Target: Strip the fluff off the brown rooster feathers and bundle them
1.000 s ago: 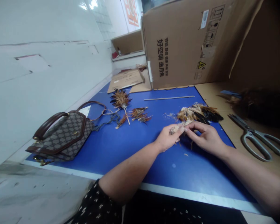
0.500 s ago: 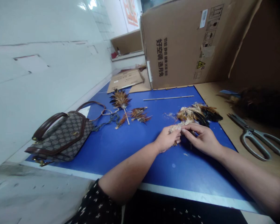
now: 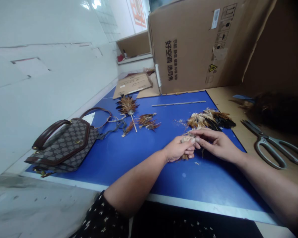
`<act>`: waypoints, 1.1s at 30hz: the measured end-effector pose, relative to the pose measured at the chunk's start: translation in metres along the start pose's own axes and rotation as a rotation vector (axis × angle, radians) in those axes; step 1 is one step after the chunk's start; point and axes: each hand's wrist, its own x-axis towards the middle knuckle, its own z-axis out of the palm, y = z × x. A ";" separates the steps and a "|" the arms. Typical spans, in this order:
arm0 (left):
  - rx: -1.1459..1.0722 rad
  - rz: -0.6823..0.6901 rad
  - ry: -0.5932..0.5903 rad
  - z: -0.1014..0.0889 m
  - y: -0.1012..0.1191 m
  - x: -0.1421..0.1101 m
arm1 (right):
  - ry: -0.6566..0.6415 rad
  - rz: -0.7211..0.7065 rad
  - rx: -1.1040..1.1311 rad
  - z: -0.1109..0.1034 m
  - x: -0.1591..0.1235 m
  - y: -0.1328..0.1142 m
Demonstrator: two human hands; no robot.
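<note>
Brown and pale feathers pinched in my left hand, just before the feather pile.
More brown ends show beneath that hand than previously; my right hand's thumb and forefinger meet the bunch, grip unclear. Surface: blue tabletop, scissors at right. Room: pale wall, large carton behind.

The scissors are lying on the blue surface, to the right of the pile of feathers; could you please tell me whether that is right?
Not quite: the head view shows the scissors lying on the tan surface beside the blue one, to the right of the pile of feathers.
</note>
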 end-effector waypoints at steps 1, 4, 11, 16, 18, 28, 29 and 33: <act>0.010 -0.023 -0.010 0.000 0.001 -0.001 | -0.047 0.001 0.041 -0.002 0.001 0.000; 0.012 -0.078 -0.043 0.001 0.005 -0.003 | -0.118 -0.015 0.115 -0.006 0.002 -0.001; -0.028 -0.182 -0.137 0.000 0.008 -0.007 | -0.149 -0.100 0.125 -0.006 0.004 -0.009; 0.000 -0.258 -0.171 -0.002 0.008 -0.009 | -0.154 -0.142 0.124 -0.001 0.004 -0.015; -0.003 -0.279 -0.199 -0.003 0.008 -0.010 | -0.131 -0.160 0.128 0.000 0.004 -0.015; -0.028 -0.304 -0.236 -0.005 0.002 -0.009 | -0.091 -0.159 0.095 0.006 0.002 -0.014; -0.030 -0.307 -0.240 -0.005 0.002 -0.008 | -0.094 -0.155 0.090 0.006 0.001 -0.015; -0.016 -0.308 -0.280 -0.004 0.003 -0.007 | -0.119 -0.150 0.089 0.002 -0.002 -0.020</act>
